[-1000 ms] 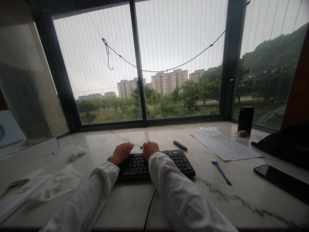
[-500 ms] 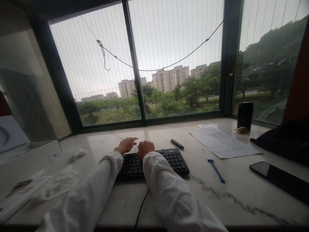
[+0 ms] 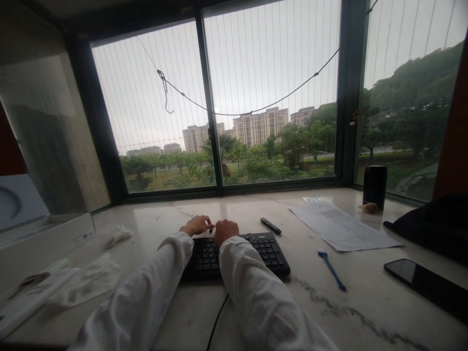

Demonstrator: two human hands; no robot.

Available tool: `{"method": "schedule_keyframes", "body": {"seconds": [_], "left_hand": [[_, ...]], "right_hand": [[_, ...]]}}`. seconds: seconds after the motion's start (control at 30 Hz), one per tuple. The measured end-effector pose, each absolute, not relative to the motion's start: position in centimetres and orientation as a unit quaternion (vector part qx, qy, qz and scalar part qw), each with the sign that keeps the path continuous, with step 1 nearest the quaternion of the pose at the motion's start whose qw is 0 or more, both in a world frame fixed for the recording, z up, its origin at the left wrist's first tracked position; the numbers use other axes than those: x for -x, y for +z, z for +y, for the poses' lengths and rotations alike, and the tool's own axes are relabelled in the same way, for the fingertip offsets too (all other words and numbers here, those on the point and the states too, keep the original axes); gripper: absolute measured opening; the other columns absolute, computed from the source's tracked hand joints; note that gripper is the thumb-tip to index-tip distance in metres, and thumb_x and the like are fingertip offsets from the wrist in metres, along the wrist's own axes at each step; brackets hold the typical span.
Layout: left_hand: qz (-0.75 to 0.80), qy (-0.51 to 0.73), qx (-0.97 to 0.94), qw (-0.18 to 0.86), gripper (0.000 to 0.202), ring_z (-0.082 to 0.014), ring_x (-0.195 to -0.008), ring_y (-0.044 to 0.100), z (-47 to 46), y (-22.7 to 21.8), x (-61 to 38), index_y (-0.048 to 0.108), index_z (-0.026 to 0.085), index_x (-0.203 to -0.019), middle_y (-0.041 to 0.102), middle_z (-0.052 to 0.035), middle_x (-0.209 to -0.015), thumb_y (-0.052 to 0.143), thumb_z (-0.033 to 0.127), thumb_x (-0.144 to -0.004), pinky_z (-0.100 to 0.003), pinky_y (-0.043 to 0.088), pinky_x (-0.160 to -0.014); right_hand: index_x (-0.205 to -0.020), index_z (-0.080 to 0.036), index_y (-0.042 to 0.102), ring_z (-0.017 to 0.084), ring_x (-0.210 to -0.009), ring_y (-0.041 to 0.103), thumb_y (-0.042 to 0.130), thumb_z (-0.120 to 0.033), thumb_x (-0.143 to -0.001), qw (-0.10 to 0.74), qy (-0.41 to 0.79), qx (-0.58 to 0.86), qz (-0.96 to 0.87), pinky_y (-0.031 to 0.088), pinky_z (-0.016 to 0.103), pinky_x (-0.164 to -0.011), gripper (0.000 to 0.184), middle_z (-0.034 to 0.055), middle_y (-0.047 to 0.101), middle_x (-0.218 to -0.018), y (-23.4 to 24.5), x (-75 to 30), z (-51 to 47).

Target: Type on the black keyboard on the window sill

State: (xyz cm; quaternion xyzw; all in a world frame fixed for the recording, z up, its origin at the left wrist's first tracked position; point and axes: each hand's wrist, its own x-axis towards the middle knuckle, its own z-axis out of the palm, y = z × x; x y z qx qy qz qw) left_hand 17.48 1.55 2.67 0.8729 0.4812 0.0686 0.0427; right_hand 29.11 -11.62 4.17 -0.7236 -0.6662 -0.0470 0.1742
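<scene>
The black keyboard lies on the pale marble surface, its cable running toward me. My left hand is over its far left edge, the fingers curled in and the tips drawn close together beside my right hand. At those fingertips shows a small dark piece, too small to name. My right hand is closed above the middle of the keyboard, knuckles up. Whatever its fingers hold is hidden behind the hand. Both forearms wear white sleeves and cover part of the keys.
Right of the keyboard lie a small dark stick-like object, a blue plastic tool, a printed sheet and a phone. A black cylinder stands near the window. An open white box and crumpled white material lie left.
The view has tilted up slightly. My left fingers, stretched out before, are now curled toward the small dark piece. My right hand stays closed over the keyboard.
</scene>
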Motion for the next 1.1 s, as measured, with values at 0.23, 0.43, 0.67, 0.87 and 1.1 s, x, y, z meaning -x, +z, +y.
{"method": "schedule_keyframes", "body": {"seconds": [0.23, 0.43, 0.67, 0.87, 1.1], "left_hand": [[0.466, 0.066, -0.881, 0.052, 0.02, -0.0156, -0.08, 0.063, 0.4, 3.4, -17.3, 0.067, 0.023, -0.085, 0.069, -0.0013, -0.086, 0.061, 0.039, -0.073, -0.024, 0.045, -0.071], [0.463, 0.181, -0.868, -0.017, 0.022, -0.0177, -0.09, 0.061, -1.9, 3.6, -16.0, 0.061, 0.025, -0.095, 0.067, -0.003, -0.095, 0.052, 0.041, -0.083, -0.027, 0.043, -0.076], [0.478, 0.212, -0.851, -0.047, 0.022, -0.02, -0.086, 0.062, -3.2, 3.2, -14.4, 0.054, 0.025, -0.101, 0.066, -0.0054, -0.091, 0.046, 0.041, -0.088, -0.028, 0.042, -0.072], [0.397, 0.29, -0.871, -0.017, 0.019, -0.0174, -0.089, 0.061, -4.6, 3.5, -14.7, 0.057, 0.025, -0.102, 0.063, -0.0037, -0.103, 0.046, 0.035, -0.089, -0.026, 0.042, -0.071], [0.308, 0.325, -0.894, 0.02, 0.033, -0.0159, -0.092, 0.061, -4.5, 3.1, -14.5, 0.052, 0.031, -0.112, 0.067, 0.0056, -0.097, 0.061, 0.033, -0.08, -0.026, 0.042, -0.078]], "right_hand": [[-0.097, -0.016, 0.068, 0.026, -0.088, 0.064, 0.054, -0.029, -0.073, 0.155, -0.064, 0.733, -0.659, 0.048, 0.034, -0.069, 0.03, 0.0163, 0.067, -0.094, 4.0, -29.6, -11.6], [-0.092, -0.015, 0.068, 0.025, -0.083, 0.065, 0.05, -0.024, -0.076, 0.155, -0.1, 0.74, -0.646, 0.047, 0.033, -0.067, 0.026, 0.0161, 0.068, -0.092, 4.1, -30.0, -11.7], [-0.086, -0.016, 0.069, 0.026, -0.08, 0.065, 0.045, -0.025, -0.079, 0.138, -0.13, 0.742, -0.644, 0.046, 0.033, -0.066, 0.027, 0.0154, 0.068, -0.086, 4.2, -29.8, -11.7], [-0.092, -0.022, 0.071, 0.023, -0.082, 0.063, 0.043, -0.031, -0.082, 0.169, -0.117, 0.768, -0.607, 0.043, 0.031, -0.07, 0.032, 0.0119, 0.069, -0.091, 4.4, -30.5, -11.9], [-0.101, -0.034, 0.069, 0.013, -0.066, 0.058, 0.047, -0.048, -0.083, 0.253, -0.065, 0.677, -0.688, 0.036, 0.023, -0.063, 0.031, -0.0016, 0.065, -0.068, 4.8, -32.1, -12.1]]}}
